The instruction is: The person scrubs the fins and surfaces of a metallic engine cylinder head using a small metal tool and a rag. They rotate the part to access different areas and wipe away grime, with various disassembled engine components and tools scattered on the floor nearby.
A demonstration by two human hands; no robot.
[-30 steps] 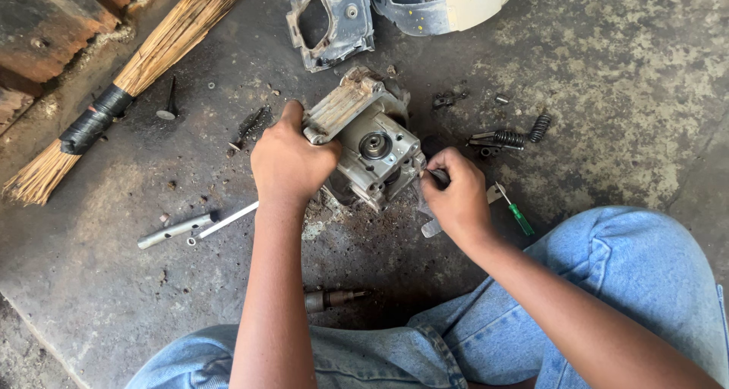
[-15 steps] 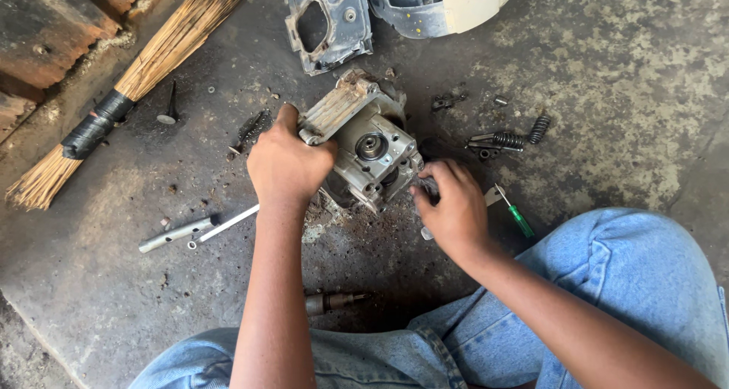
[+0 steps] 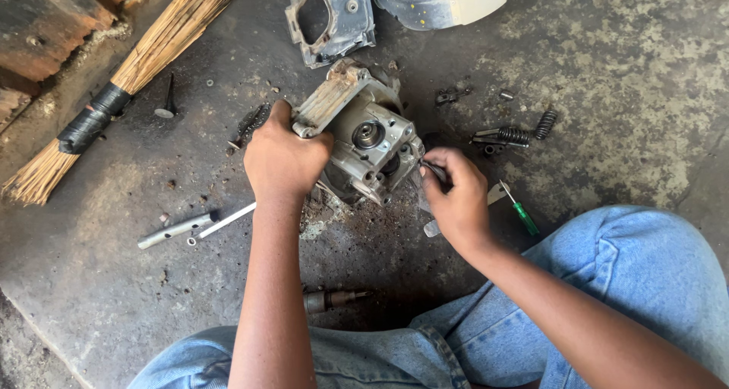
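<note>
A greasy metal engine head [image 3: 364, 134] stands tilted on the oily concrete floor. My left hand [image 3: 282, 157] grips its left side, thumb up against the finned edge. My right hand [image 3: 454, 195] is closed around a small dark metal tool [image 3: 434, 170], whose tip points at the right side of the engine head. A round bearing seat shows in the middle of the casting.
Springs [image 3: 543, 123] and small parts [image 3: 493, 140] lie to the right, with a green-handled screwdriver [image 3: 519, 210] beside my right hand. A tube spanner [image 3: 176, 229], a valve [image 3: 164, 100], a broom [image 3: 125, 77], a grey plastic cover [image 3: 328, 17] and a bit [image 3: 334, 298] lie around. My denim-clad knees fill the bottom.
The engine head has shifted slightly up and left under my left hand. My right hand dipped toward the casting, then drew back a little with the tool.
</note>
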